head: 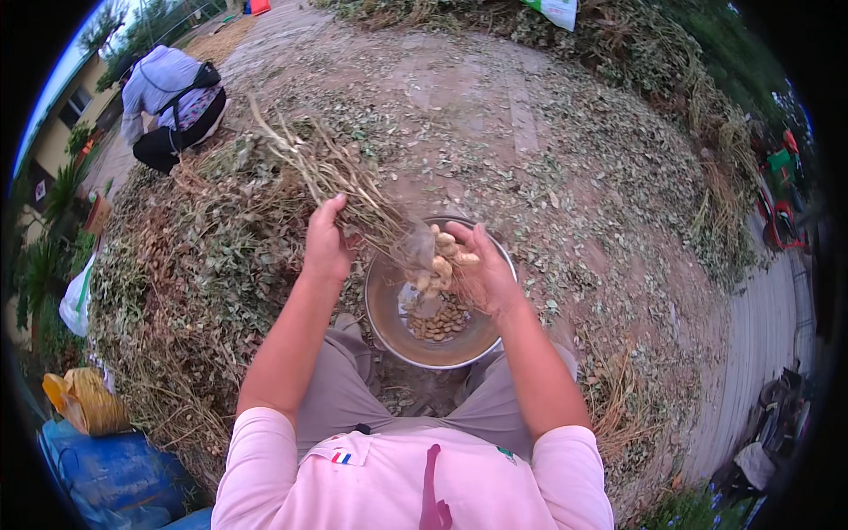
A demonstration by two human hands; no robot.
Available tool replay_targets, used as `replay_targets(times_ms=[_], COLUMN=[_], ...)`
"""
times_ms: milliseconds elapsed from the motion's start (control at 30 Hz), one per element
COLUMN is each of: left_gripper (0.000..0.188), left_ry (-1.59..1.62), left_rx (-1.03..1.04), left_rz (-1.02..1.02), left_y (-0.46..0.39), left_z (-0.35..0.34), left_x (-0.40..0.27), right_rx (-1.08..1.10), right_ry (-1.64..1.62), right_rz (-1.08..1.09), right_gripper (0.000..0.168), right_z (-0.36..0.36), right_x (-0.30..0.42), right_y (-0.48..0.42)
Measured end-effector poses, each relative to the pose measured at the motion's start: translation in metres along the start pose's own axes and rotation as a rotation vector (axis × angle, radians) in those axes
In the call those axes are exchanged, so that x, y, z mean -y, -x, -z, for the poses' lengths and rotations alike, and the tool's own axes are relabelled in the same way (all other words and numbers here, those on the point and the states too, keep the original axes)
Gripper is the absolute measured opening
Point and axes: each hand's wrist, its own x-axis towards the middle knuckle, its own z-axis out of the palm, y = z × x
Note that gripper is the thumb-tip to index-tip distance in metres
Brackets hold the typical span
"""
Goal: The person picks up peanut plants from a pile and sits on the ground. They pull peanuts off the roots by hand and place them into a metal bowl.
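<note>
My left hand grips a bundle of dried peanut plants by the stems, which point up and to the left. The root end, with a cluster of pale peanut pods, hangs over a round metal basin. My right hand is cupped against the right side of that cluster, above the basin's right rim. Pods and roots hide its palm, so its grip is unclear. A greyish, see-through blurred patch covers part of the root end. Loose peanuts lie in the basin, which stands between my knees.
A big heap of peanut plants lies to my left. Behind it, another person bends low. Blue barrels and a yellow sack stand at lower left. More plants line the far right. Dry leaves litter the ground.
</note>
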Motion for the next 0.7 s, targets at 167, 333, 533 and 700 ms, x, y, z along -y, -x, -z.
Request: replay_targets(times_ms=[167,333,533,700], left_gripper=[0.041,0.053,0.04,0.051], left_ry=[-0.021,-0.284,-0.186,-0.105], left_rx=[0.121,0.261,0.181,0.208], left_rz=[0.166,0.299,0.126,0.137], left_y=[-0.006,0.021,0.009,0.007], left_z=[-0.013,-0.038,-0.04,-0.04], left_x=[0.039,0.059,0.067,0.056], right_rx=[-0.033,-0.231,-0.262,-0.386], right_ry=[-0.044,0.351,0.567,0.462], right_rz=[0.085,0.351,0.463,0.357], right_gripper=[0.045,0.033,0.03,0.036], right_z=[0.011,0.014,-0.005,0.002], right_x=[-0.008,-0.013,-0.015,0.014], right_y=[-0.006,-0.018,-0.017,-0.001])
